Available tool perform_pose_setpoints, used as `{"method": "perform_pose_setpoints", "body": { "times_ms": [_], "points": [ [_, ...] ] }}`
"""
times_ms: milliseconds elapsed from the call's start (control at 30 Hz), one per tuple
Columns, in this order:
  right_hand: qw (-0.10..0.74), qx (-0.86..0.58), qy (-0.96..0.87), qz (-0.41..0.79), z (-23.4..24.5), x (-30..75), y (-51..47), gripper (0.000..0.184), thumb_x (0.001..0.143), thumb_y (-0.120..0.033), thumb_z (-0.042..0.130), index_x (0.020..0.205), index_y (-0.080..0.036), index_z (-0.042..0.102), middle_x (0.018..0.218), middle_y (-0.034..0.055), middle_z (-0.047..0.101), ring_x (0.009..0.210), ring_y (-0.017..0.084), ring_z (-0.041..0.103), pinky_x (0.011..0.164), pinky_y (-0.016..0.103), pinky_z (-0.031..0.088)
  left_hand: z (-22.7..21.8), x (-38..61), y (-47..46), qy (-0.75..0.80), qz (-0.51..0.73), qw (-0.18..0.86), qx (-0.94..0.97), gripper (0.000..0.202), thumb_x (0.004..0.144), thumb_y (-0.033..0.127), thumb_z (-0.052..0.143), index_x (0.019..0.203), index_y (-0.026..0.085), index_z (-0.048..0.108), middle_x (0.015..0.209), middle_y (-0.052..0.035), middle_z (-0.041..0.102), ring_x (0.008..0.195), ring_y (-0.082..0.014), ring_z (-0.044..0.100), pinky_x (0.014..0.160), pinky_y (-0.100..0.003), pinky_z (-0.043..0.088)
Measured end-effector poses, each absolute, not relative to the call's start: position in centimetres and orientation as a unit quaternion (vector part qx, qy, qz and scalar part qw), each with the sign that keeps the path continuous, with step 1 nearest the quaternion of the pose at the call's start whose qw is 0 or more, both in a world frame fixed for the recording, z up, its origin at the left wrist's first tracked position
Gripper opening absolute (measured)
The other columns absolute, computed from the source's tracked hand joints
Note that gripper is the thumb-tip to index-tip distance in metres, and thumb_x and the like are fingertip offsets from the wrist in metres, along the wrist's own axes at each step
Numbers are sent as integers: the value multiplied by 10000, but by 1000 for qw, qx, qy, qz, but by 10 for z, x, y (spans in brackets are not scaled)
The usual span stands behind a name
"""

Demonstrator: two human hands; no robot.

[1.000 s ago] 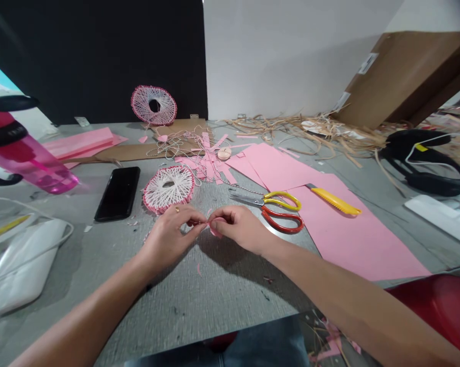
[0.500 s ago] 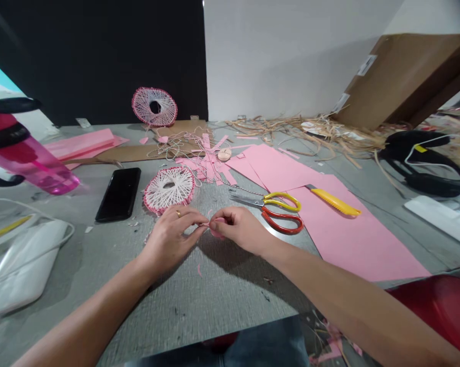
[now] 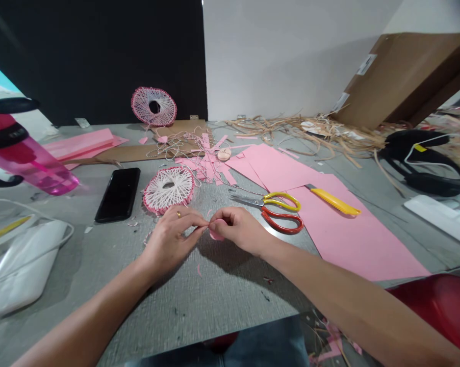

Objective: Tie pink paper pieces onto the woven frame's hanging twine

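Just above the table, my left hand [image 3: 176, 230] and my right hand [image 3: 235, 229] meet fingertip to fingertip. The right one pinches a small pink paper piece [image 3: 215, 235], partly covered by its fingers. Thumb and forefinger of the left are pressed together at the same spot; what lies between them is too small to make out. Behind the left hand lies a round white string-woven ring [image 3: 169, 189] with a pink edge. Scissors [image 3: 266, 204] with one yellow and one red handle rest open-bladed beyond the right hand.
Pink paper sheets [image 3: 352, 239] carry a yellow cutter [image 3: 335, 201] at right. A phone [image 3: 118, 194] and a pink bottle [image 3: 34, 158] stand left. Pink strips and twine [image 3: 205, 158] lie behind, with a second woven ring [image 3: 154, 106] against the black panel and dry fibres [image 3: 310, 130] along the wall.
My left fingertips have moved slightly right, closer against the right fingertips. The pink piece has shifted a little within the grip. Everything else stays put.
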State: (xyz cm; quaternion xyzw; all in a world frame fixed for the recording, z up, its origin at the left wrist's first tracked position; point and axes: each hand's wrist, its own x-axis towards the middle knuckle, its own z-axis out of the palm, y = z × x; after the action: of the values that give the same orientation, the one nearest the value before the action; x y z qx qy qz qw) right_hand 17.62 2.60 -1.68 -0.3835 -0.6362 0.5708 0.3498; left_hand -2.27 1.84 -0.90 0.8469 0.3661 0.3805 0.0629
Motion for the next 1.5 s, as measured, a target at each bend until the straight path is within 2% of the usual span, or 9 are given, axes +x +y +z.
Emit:
{"method": "perform_pose_setpoints", "body": {
  "times_ms": [500, 833, 1033, 1267, 1500],
  "points": [
    [363, -375, -590, 615, -16, 175, 25, 117, 830, -247, 606, 735, -183, 628, 642, -32, 611, 597, 109, 513, 609, 250, 396, -9, -24, 20, 412, 381, 112, 820, 95, 868, 210, 675, 838, 256, 752, 843, -8, 748, 867, -205, 672, 833, -371, 529],
    [354, -375, -594, 617, -14, 175, 25, 144, 845, -270, 601, 732, -182, 609, 620, -39, 570, 596, 112, 491, 618, 259, 368, -3, -19, 19, 419, 393, 163, 803, 142, 873, 223, 625, 773, 241, 724, 775, 5, 745, 785, -188, 670, 854, -391, 522],
    [365, -386, -596, 602, -16, 173, 24, 151, 838, -274, 602, 715, -187, 606, 615, -35, 570, 602, 117, 497, 625, 260, 377, -2, -19, 20, 426, 393, 170, 797, 134, 858, 242, 617, 786, 234, 730, 790, -13, 753, 796, -196, 682, 870, -399, 534],
    [351, -363, -563, 655, -17, 172, 25, 222, 831, -353, 629, 681, -196, 584, 634, -30, 561, 581, 110, 478, 631, 263, 408, -1, -17, 19, 429, 388, 169, 798, 131, 864, 224, 597, 795, 223, 709, 784, -10, 747, 766, -185, 677, 784, -349, 542],
    [353, -360, -574, 645, -19, 173, 24, 240, 826, -388, 642, 696, -191, 594, 619, -38, 541, 587, 112, 465, 629, 265, 378, -3, -19, 20, 422, 384, 181, 801, 145, 869, 199, 594, 769, 220, 697, 762, 3, 734, 747, -176, 664, 767, -334, 525]
  ]
}}
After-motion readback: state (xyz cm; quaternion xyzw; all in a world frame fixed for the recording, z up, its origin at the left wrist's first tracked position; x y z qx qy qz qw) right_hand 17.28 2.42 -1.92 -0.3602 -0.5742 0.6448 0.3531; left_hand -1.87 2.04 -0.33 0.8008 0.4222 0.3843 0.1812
